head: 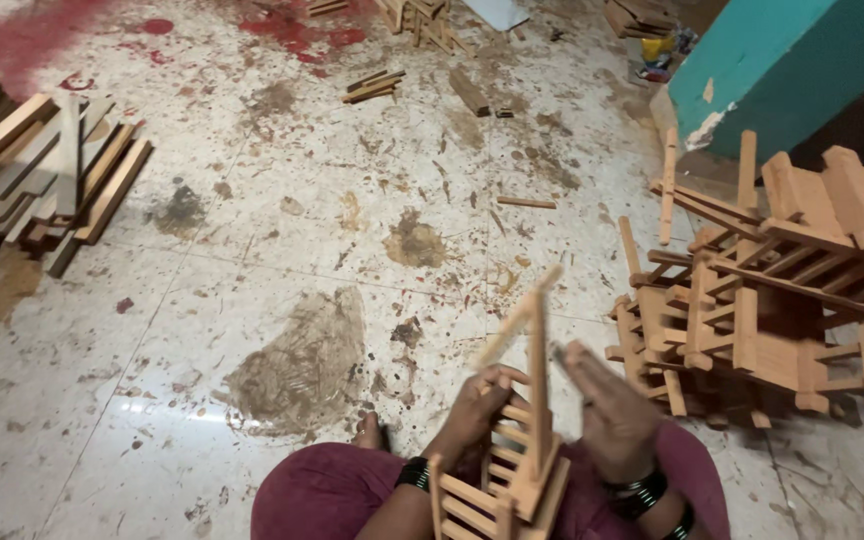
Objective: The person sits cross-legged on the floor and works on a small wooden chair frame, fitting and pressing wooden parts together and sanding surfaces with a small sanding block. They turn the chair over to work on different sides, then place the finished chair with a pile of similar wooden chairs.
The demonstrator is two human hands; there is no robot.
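We are holding a wooden frame [512, 470] between our hands: left grip [477, 410] pinching its slats, right grip [612, 420] spread beside it.

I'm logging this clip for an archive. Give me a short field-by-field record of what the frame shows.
setting: stained tiled floor, person seated on it
left hand: left hand grips the small wooden frame over the lap
right hand: right hand, fingers open, beside the frame's upright slat
right side: pile of finished wooden frames
left side: stack of wood strips
far corner: teal wall
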